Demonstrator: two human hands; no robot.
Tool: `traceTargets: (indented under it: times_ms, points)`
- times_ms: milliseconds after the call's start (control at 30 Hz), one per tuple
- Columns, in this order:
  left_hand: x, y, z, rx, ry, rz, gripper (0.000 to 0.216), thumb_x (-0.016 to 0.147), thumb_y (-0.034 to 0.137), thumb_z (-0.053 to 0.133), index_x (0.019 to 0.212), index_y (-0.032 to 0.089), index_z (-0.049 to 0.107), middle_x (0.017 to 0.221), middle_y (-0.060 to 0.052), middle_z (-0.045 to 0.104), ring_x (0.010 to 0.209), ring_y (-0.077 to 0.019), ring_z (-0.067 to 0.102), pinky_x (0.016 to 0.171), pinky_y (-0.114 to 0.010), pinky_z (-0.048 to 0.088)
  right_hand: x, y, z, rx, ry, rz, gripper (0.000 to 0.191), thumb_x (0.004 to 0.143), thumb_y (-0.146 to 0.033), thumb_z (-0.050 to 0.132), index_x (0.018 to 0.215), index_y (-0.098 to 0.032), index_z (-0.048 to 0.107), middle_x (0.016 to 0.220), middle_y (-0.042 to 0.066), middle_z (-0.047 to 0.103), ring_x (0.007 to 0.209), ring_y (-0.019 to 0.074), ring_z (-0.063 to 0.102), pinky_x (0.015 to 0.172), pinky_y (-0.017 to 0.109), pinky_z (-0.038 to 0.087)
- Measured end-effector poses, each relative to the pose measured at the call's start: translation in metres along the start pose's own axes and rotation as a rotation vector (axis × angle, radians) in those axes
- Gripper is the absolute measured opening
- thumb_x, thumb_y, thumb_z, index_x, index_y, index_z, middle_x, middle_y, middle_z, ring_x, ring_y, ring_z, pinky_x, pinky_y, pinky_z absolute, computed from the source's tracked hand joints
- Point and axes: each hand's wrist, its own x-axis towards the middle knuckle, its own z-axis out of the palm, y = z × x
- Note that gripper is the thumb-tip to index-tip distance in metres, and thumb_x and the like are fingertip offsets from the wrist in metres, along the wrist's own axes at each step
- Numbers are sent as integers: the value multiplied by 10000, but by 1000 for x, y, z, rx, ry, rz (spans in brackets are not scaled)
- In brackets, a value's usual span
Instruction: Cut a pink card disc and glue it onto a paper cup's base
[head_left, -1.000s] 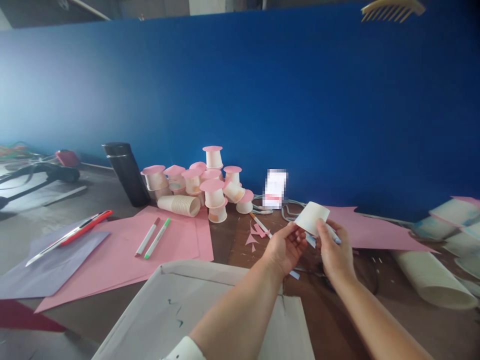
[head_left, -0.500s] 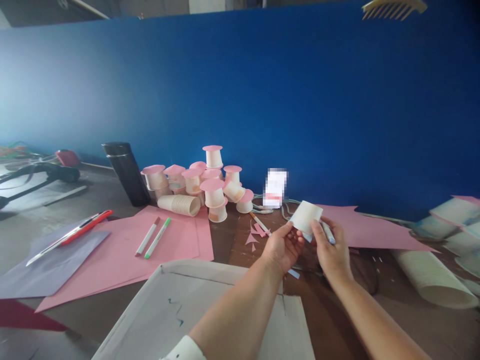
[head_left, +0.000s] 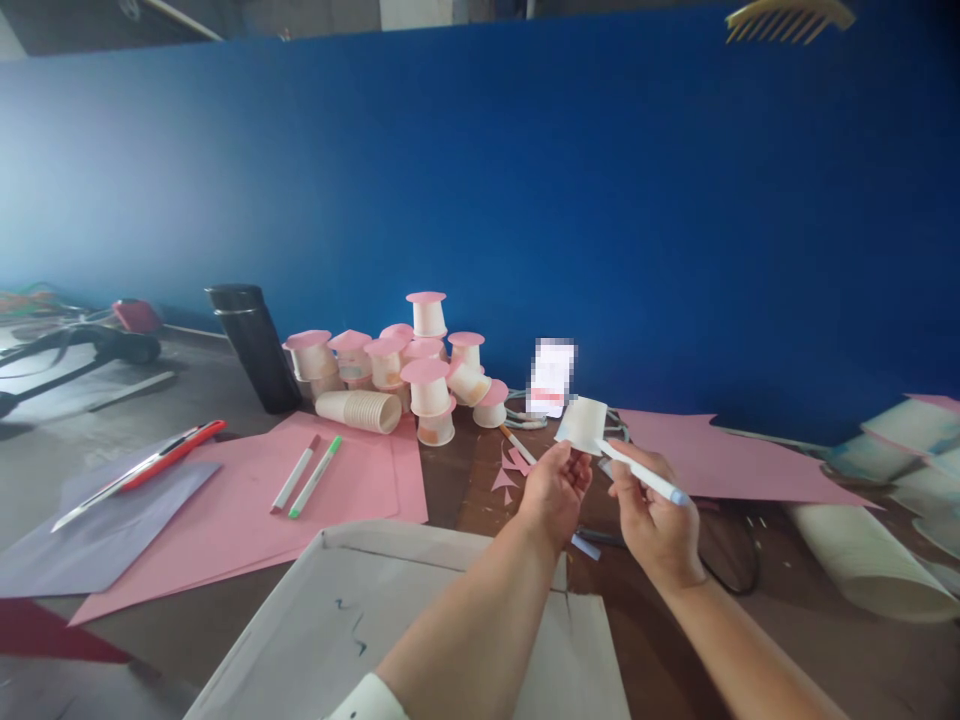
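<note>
A small white paper cup is held upside down above the table, its wide rim resting in the fingers of my left hand. Pale blue shows at the cup's left lower edge. My right hand grips a white marker with a light blue end. The marker's tip meets the right side of the cup, or comes very close to it. Behind the cup stands a phone with a blurred screen. Small pink paper scraps and a thin pen-like stick lie just left of my hands.
Several cups topped with pink discs are stacked at the back, beside nested cups and a black flask. Pink sheets bear two markers. A utility knife lies left; a large white board is in front.
The cup has shifted slightly left and turned more upright in my left hand. My right hand has left the cup's side and swung the marker round so its tip points at the cup.
</note>
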Motion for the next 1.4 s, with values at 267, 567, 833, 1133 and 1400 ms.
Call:
traceTargets:
  times_ms: [267,567,833,1133,1400]
  points:
    - [4,-4,-3,97,-53,61,31,805,143,643,819,114,642,775,-55,637,706,-108,626,695,-201,494,2,-1,0,-64,-6,-28,286,947,-382,504,1124,-205,641,977,88,691,711,196,674,697,355,557]
    - [6,-6,-6,149,-104,95,92,755,172,699,788,114,636,743,-40,623,684,-101,601,694,-206,480,2,-2,2,-98,-19,-60,264,951,-368,499,1119,-217,636,1009,89,699,770,213,691,703,352,554]
    - [8,-8,-7,197,-153,124,161,705,217,748,779,115,649,720,-27,615,670,-93,579,675,-203,463,3,-1,3,-127,-6,-101,259,958,-350,486,1130,-222,632,1014,90,692,814,222,685,729,361,554]
    - [7,-8,-6,210,-156,124,166,694,220,759,749,114,643,697,-23,603,647,-86,559,674,-205,454,4,-3,2,-127,-34,-65,248,957,-358,490,1090,-210,638,989,85,702,796,220,690,726,350,547]
    - [6,-8,-6,215,-145,117,137,711,198,738,748,111,639,709,-28,605,656,-86,568,668,-198,454,4,-3,3,-133,-8,-80,237,955,-337,498,1089,-203,640,991,89,699,824,222,689,739,347,547]
